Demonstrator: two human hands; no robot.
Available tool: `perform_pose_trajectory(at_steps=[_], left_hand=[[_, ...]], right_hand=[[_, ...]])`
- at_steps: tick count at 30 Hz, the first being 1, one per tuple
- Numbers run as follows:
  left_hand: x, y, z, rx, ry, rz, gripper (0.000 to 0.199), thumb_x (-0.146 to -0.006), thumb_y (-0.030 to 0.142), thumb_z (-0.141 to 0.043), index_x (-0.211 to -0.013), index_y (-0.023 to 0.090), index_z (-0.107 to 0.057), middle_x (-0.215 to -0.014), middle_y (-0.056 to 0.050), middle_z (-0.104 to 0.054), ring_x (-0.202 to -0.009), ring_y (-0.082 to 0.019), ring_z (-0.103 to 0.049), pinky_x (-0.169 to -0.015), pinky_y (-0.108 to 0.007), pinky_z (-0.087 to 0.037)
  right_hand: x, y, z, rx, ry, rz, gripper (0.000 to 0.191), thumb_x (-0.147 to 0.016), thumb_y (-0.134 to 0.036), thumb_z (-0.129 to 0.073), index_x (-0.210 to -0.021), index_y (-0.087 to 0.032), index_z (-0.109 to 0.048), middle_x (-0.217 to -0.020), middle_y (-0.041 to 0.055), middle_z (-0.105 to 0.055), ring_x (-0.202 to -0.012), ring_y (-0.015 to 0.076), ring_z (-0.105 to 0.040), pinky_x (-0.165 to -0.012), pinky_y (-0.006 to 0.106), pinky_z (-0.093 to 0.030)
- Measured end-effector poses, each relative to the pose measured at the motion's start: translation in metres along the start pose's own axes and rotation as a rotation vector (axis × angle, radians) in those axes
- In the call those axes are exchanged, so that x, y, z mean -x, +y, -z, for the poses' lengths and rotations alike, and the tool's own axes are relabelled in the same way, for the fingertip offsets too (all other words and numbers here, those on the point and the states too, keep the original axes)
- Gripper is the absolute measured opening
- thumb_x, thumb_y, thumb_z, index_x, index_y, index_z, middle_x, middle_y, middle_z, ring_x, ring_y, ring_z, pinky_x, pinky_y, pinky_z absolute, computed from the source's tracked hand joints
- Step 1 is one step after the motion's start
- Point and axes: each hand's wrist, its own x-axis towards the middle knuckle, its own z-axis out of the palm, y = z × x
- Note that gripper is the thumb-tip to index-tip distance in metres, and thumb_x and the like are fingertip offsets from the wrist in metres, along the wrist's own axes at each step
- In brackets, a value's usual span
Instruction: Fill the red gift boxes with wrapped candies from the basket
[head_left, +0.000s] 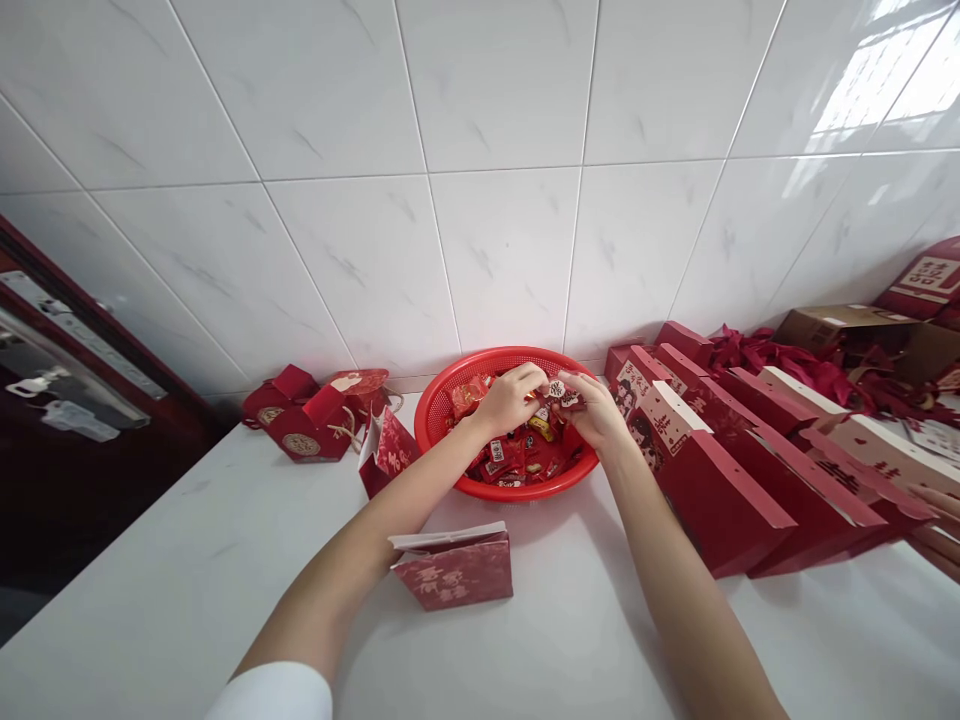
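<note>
A red plastic basket [427, 440] against the wall holds many small wrapped candies [510, 458], mostly red with some yellow. Both my hands are over its middle. My left hand [511, 402] has its fingers curled in a pinch around a wrapped candy, partly hidden under the fingertips. Facing it, my right hand [596, 410] grips red-and-white wrapped candies [559, 389] between thumb and fingers. Below my left forearm, a small red paper gift bag [469, 575] stands with its white inside showing at the top. Another red gift bag [390, 447] stands left of the basket, partly behind my forearm.
Red gift boxes [304, 425] with rope handles stand at the left. Rows of tall red gift bags [727, 490] crowd the right, close to my right forearm. Behind them are red ribbon [780, 358] and a cardboard box [847, 325]. Another person's hand [941, 525] touches the bags at the right edge.
</note>
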Motion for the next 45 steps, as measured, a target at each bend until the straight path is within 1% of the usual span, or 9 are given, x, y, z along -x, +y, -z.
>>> perform_pose_trajectory(at_steps=[2, 6, 8, 12, 14, 27, 35, 39, 45], left_hand=[[0.0, 0.002, -0.001, -0.005, -0.011, 0.004, 0.019, -0.081, 0.005, -0.052, -0.09, 0.021, -0.059, -0.104, -0.006, -0.065, -0.101, -0.021, -0.063, -0.087, -0.031, -0.051], [0.0, 0.002, -0.003, -0.028, 0.011, 0.106, 0.023, -0.083, 0.01, -0.052, -0.102, 0.02, -0.059, -0.105, -0.007, -0.067, -0.098, -0.023, -0.065, -0.085, -0.034, -0.052], [-0.001, 0.002, -0.004, -0.074, -0.117, 0.134, 0.023, -0.082, 0.01, -0.053, -0.101, 0.019, -0.062, -0.105, -0.007, -0.069, -0.096, -0.024, -0.066, -0.084, -0.034, -0.052], [-0.002, 0.002, -0.012, -0.235, -0.545, 0.05, 0.02, -0.08, 0.011, -0.058, -0.094, 0.019, -0.07, -0.107, -0.009, -0.073, -0.098, -0.026, -0.069, -0.085, -0.033, -0.053], [-0.002, 0.003, -0.016, -0.305, -0.629, 0.036, 0.021, -0.078, 0.012, -0.061, -0.095, 0.019, -0.072, -0.108, -0.01, -0.075, -0.099, -0.027, -0.07, -0.087, -0.034, -0.053], [-0.002, 0.002, -0.028, -0.4, -0.632, 0.034, 0.013, -0.074, 0.021, -0.07, -0.086, 0.02, -0.076, -0.089, -0.011, -0.076, -0.098, -0.032, -0.069, -0.092, -0.041, -0.05], [0.001, 0.0, -0.028, -0.397, -0.674, 0.043, 0.021, -0.07, 0.029, -0.076, -0.087, 0.017, -0.076, -0.103, -0.015, -0.074, -0.101, -0.033, -0.068, -0.098, -0.043, -0.045], [0.0, -0.001, -0.024, -0.304, -0.622, 0.119, 0.012, -0.077, 0.028, -0.069, -0.084, 0.019, -0.074, -0.095, -0.012, -0.076, -0.097, -0.033, -0.069, -0.096, -0.043, -0.046], [-0.001, -0.007, -0.013, -0.175, -0.537, 0.193, 0.006, -0.075, 0.025, -0.071, -0.081, 0.023, -0.074, -0.092, -0.005, -0.077, -0.089, -0.028, -0.071, -0.085, -0.036, -0.051]], right_hand=[[0.002, -0.001, 0.0, -0.029, -0.022, -0.014, 0.038, -0.045, -0.032, -0.092, -0.069, -0.022, -0.063, -0.072, -0.0012, -0.068, -0.066, 0.0163, -0.063, -0.058, 0.028, -0.051], [-0.001, -0.001, 0.003, -0.094, 0.076, 0.01, 0.036, -0.042, -0.025, -0.089, -0.069, -0.021, -0.064, -0.069, -0.0028, -0.068, -0.065, 0.0154, -0.062, -0.054, 0.026, -0.047], [-0.003, 0.0, 0.004, -0.102, 0.123, 0.027, 0.031, -0.045, -0.025, -0.086, -0.069, -0.021, -0.065, -0.068, -0.0026, -0.068, -0.065, 0.0159, -0.062, -0.053, 0.026, -0.047], [-0.005, 0.002, 0.005, -0.116, 0.152, 0.033, 0.029, -0.045, -0.025, -0.085, -0.066, -0.021, -0.065, -0.067, -0.0023, -0.068, -0.065, 0.0155, -0.062, -0.054, 0.026, -0.048], [-0.003, 0.001, 0.003, -0.117, 0.147, 0.032, 0.031, -0.043, -0.024, -0.086, -0.065, -0.02, -0.065, -0.067, -0.0022, -0.069, -0.063, 0.0149, -0.062, -0.054, 0.026, -0.048], [0.006, -0.004, -0.003, 0.015, 0.008, 0.024, 0.032, -0.045, -0.03, -0.089, -0.063, -0.021, -0.064, -0.067, -0.0008, -0.069, -0.057, 0.0147, -0.058, -0.049, 0.026, -0.043], [0.007, -0.004, -0.003, -0.009, -0.009, 0.018, 0.037, -0.04, -0.027, -0.092, -0.064, -0.021, -0.065, -0.066, -0.0016, -0.069, -0.056, 0.0138, -0.057, -0.05, 0.026, -0.042], [0.006, -0.003, -0.003, -0.025, -0.026, 0.018, 0.038, -0.04, -0.028, -0.093, -0.064, -0.02, -0.065, -0.065, -0.0018, -0.068, -0.055, 0.0132, -0.057, -0.049, 0.025, -0.041], [0.005, 0.0, -0.001, -0.027, -0.045, 0.016, 0.036, -0.042, -0.026, -0.093, -0.066, -0.019, -0.066, -0.065, -0.0022, -0.068, -0.056, 0.0125, -0.056, -0.05, 0.024, -0.041]])
